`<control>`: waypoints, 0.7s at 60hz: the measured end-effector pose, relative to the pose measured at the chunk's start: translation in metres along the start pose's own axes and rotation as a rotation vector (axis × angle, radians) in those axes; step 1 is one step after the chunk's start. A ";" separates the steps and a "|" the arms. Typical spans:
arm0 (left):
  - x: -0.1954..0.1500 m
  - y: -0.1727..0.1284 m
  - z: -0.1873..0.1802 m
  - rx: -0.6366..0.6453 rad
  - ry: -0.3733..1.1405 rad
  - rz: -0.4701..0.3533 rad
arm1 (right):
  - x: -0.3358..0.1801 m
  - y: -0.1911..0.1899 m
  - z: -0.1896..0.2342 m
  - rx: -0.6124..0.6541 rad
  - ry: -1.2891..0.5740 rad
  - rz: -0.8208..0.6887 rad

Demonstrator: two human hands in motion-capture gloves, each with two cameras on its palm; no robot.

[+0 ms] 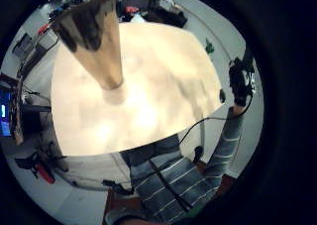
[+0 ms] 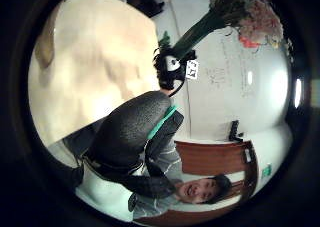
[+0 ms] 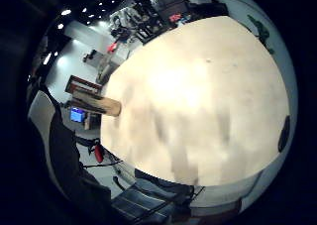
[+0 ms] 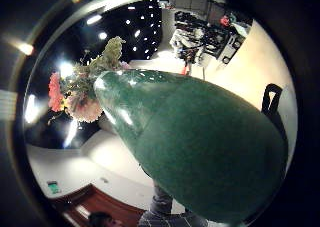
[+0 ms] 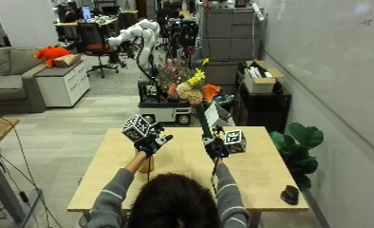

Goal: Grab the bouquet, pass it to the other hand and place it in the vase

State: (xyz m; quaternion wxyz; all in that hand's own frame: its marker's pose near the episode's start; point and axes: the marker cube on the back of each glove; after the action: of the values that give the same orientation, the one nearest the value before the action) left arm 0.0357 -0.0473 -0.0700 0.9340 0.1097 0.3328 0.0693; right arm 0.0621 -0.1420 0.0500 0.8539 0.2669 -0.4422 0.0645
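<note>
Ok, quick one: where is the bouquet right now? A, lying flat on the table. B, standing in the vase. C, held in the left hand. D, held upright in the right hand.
D: the right hand grips the bouquet by its green stem wrap, upright above the table, while the left hand holds nothing above the vase.

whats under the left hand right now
The vase stands on the table beneath the left hand; in the outside view the hand covers most of it. Its inside isn't visible.
</note>
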 end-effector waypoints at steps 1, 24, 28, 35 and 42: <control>0.002 -0.002 -0.001 0.023 -0.001 0.006 | 0.000 0.001 0.001 0.015 0.022 0.024; -0.011 0.008 0.010 -0.049 0.090 0.040 | 0.009 0.033 0.011 0.153 0.301 0.217; -0.009 0.017 -0.005 0.010 0.007 0.050 | -0.021 0.042 0.019 0.084 0.114 0.037; -0.004 0.023 -0.023 -0.042 -0.009 0.027 | -0.011 0.027 0.017 0.151 0.238 -0.073; 0.003 0.022 -0.036 -0.144 0.049 -0.023 | -0.021 0.030 0.029 0.098 0.133 -0.029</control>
State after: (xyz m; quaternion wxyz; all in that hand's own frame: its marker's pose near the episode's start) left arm 0.0142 -0.0199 -0.0937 0.9318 0.0365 0.3509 0.0849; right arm 0.0183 -0.1282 0.0590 0.8682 0.3100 -0.3766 0.0911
